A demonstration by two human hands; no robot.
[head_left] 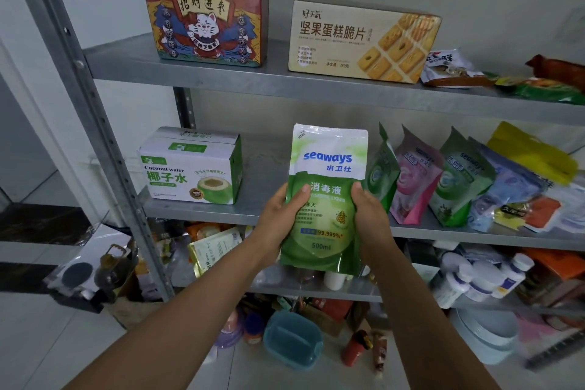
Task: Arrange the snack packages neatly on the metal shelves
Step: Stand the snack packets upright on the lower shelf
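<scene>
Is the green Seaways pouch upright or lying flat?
Upright: both hands, left and right, hold the pouch vertically, label readable, before the shelf.

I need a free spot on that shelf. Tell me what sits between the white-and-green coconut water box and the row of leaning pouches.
Head view: bare grey metal shelf behind the green Seaways pouch held up in front by both hands.
</scene>
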